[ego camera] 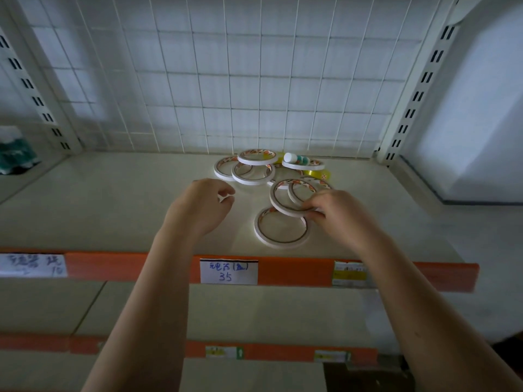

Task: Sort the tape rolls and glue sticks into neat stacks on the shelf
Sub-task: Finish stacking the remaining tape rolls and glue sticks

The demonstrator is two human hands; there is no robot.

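Head view is showing the shelf (119, 199), a pale board with an orange front strip (294, 271); behind it a white wire grid (226, 80) is standing as the back wall; on the strip a handwritten price label (228, 271) is sitting near the middle.

Toward the back of the shelf a loose pile of tape rolls (254, 168) is lying, some leaning over others; a glue stick (295, 158) with a white cap is resting on top of one roll at the right side of the pile, and a yellow roll (321, 174) is partly hidden under it.

Nearer to the front edge one tape roll (280, 227) is lying flat on the shelf; just above it the right hand (335, 212) is pinching a tilted tape roll (285, 199) at its near rim, the grip clamped on it with thumb and fingers; this roll is overlapping another roll (304, 189) behind it.

The left hand (202, 203) is hovering over the shelf to the left of the rolls; its fingers (226, 192) are loosely curled, the grip holding nothing.
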